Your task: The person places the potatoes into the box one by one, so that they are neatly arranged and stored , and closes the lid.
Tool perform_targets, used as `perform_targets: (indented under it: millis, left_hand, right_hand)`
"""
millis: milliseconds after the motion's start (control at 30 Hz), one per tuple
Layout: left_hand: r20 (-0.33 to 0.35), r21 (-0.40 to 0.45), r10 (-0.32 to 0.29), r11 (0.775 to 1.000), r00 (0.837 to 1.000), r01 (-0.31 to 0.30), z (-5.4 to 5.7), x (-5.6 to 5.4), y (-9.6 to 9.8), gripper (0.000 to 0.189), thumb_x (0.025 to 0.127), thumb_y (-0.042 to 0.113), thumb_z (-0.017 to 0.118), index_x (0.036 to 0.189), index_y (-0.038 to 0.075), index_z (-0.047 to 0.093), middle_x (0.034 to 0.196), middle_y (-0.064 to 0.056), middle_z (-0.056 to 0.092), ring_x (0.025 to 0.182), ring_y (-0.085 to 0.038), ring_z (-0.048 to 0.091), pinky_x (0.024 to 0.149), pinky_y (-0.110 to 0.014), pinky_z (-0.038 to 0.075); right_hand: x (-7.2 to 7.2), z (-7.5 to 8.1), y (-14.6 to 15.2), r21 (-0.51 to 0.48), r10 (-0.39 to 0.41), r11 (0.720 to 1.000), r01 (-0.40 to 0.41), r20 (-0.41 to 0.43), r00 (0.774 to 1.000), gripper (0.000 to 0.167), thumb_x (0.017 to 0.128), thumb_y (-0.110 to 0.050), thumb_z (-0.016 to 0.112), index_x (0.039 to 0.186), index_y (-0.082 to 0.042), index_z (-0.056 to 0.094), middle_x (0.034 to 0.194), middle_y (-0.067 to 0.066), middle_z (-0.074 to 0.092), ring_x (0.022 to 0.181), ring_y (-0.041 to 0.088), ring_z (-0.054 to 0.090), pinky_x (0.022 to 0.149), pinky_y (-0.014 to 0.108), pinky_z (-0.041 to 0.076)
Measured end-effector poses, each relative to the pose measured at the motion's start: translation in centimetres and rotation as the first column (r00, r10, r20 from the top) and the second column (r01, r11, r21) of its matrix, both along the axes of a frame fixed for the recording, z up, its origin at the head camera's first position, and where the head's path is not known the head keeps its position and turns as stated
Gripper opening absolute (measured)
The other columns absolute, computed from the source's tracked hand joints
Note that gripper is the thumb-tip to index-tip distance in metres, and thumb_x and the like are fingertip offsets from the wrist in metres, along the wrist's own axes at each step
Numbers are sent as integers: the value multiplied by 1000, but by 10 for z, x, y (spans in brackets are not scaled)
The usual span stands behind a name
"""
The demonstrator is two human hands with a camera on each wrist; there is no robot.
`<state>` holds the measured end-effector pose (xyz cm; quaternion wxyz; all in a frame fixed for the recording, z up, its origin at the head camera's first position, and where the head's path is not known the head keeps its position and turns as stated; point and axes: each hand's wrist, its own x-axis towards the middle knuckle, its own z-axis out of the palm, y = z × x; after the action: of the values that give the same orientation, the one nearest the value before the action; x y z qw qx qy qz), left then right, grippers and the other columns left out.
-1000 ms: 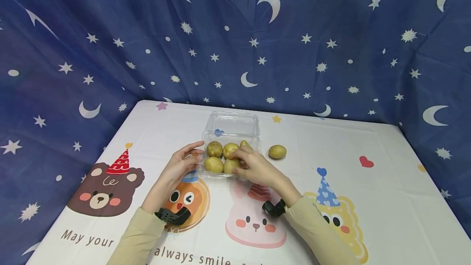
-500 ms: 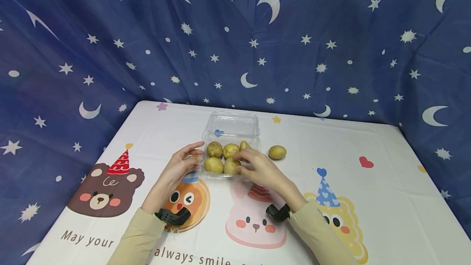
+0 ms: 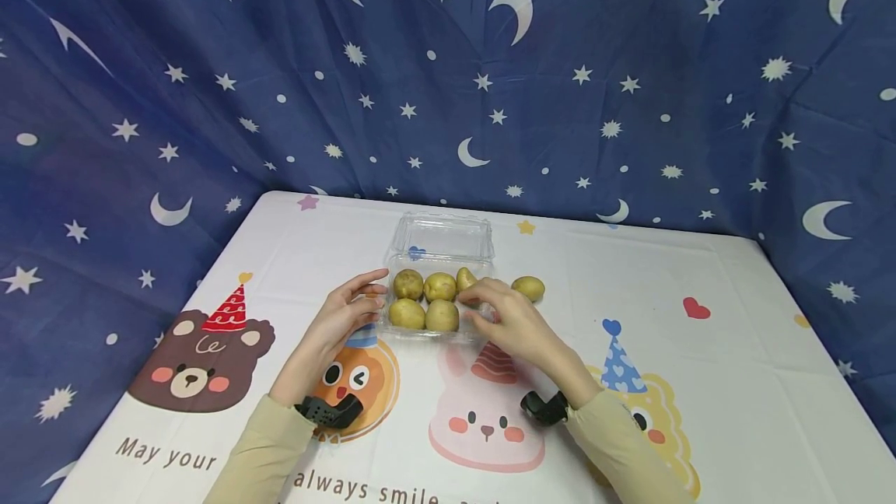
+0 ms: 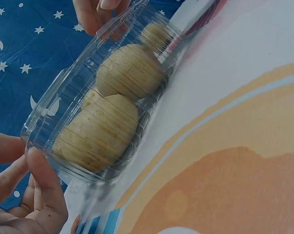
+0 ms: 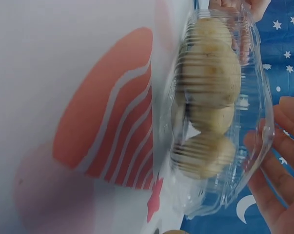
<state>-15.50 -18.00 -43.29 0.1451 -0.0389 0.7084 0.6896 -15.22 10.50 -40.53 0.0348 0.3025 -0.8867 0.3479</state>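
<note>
A clear plastic clamshell box (image 3: 420,331) holds several small yellow potatoes (image 3: 407,314); its lid (image 3: 444,236) is tipped back away from me. My left hand (image 3: 343,315) is at the box's left side, and the left wrist view shows its thumb and a finger pinching the rim. Over the box's right end is my right hand (image 3: 511,321), its fingers loosely spread and holding nothing. Its fingertips partly cover the far-right potato (image 3: 465,278). In the right wrist view these fingers (image 5: 283,146) appear behind the clear wall.
One loose potato (image 3: 528,288) lies on the white printed tablecloth (image 3: 756,379), right of the box and beyond my right hand. A blue curtain (image 3: 560,99) with moons and stars hangs behind the table's far edge.
My right hand has moved right, off the front-middle potato, which now shows whole. More of the far-right potato is visible. The left hand and the box have stayed in place.
</note>
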Motion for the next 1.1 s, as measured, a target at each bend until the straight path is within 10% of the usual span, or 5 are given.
perform_targets:
  millis: [1100]
  left_hand:
    - [-24, 15, 1, 1000, 1000, -1, -2, -1, 0, 55, 92, 4, 52, 145, 12, 42, 114, -2, 50, 88, -7, 54, 78, -18, 51]
  right_hand:
    - [-14, 5, 58, 11, -81, 997, 81, -24, 996, 23, 87, -8, 65, 109, -8, 70, 106, 2, 68, 93, 15, 66, 83, 39, 53]
